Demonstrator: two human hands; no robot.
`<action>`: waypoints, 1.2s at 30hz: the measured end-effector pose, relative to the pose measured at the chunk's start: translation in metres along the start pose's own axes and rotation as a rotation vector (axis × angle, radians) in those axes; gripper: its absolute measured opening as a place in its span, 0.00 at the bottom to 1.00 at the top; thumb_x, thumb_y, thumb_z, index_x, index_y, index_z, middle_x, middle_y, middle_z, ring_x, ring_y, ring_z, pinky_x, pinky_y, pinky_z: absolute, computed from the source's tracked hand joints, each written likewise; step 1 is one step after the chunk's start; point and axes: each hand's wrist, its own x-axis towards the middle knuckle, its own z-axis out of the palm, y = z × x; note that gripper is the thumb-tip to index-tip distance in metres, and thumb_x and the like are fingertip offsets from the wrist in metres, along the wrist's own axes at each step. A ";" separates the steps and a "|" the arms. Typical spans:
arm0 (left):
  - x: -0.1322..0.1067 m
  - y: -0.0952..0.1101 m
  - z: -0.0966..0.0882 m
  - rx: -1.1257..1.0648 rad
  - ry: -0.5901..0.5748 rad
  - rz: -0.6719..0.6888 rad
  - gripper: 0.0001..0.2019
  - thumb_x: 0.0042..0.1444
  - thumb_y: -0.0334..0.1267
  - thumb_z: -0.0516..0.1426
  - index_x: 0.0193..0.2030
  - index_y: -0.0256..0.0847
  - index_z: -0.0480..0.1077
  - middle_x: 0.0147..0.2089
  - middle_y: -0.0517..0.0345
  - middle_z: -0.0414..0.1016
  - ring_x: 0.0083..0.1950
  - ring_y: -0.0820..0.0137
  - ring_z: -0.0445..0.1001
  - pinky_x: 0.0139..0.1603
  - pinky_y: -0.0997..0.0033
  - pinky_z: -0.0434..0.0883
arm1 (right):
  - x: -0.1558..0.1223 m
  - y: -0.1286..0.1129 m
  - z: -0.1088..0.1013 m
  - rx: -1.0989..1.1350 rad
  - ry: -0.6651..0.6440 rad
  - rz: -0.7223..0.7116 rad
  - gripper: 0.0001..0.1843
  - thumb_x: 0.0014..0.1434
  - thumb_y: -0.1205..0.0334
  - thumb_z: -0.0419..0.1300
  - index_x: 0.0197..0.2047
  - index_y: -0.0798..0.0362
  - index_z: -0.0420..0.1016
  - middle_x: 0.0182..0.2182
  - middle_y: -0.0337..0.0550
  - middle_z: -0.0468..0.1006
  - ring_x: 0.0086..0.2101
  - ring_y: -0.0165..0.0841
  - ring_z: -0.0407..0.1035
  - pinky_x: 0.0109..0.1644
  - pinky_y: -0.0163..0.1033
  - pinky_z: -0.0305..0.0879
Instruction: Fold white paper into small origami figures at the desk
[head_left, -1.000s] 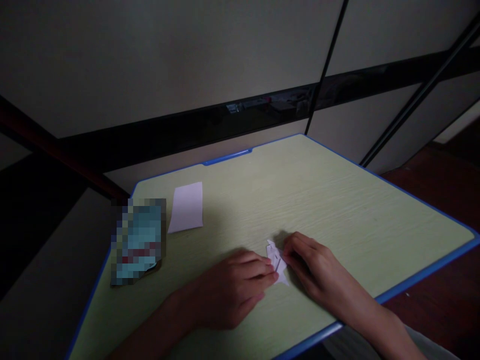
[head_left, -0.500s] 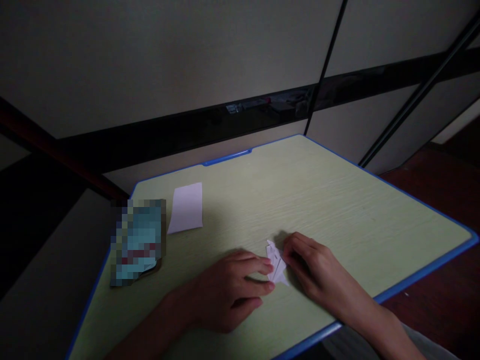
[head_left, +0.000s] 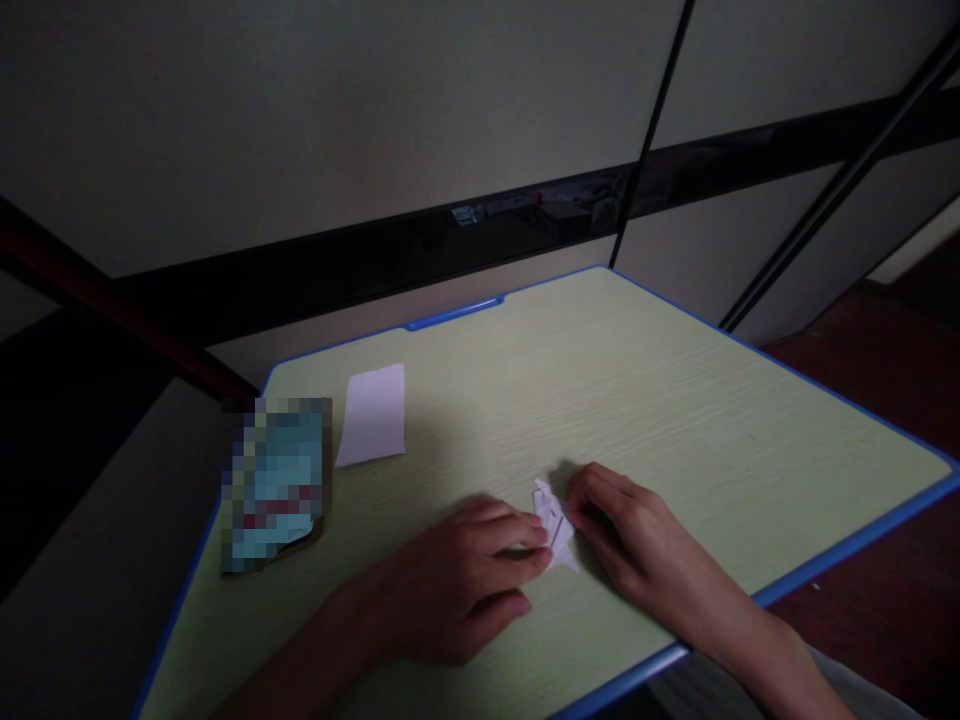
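A small folded piece of white paper [head_left: 555, 530] with several creases and pointed corners lies on the table between my hands. My left hand [head_left: 476, 575] rests at its left side, fingers stretched out and spread, with fingertips touching the paper's left edge. At the paper's right edge, my right hand [head_left: 622, 525] has its fingers closed in a pinch on the paper. The fingertips of the right hand are partly hidden behind its knuckles.
A flat white sheet of paper [head_left: 375, 415] lies at the back left of the light wood-patterned table [head_left: 675, 400]. Beside it is a blurred-out bluish object [head_left: 281, 480]. Blue edging [head_left: 840, 550] runs round the tabletop. Behind stands a pale panelled cabinet [head_left: 375, 130] with a dark band.
My left hand has shifted very slightly to the right along the folded paper. The right hand stays almost in place, still pinching the paper's right edge.
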 end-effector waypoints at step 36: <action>0.003 0.003 0.007 0.114 0.028 -0.008 0.14 0.55 0.38 0.51 0.44 0.32 0.66 0.57 0.43 0.62 0.61 0.64 0.53 0.59 0.61 0.56 | 0.002 0.001 0.002 -0.019 0.017 0.025 0.10 0.54 0.77 0.45 0.27 0.54 0.59 0.28 0.46 0.63 0.28 0.35 0.60 0.32 0.41 0.61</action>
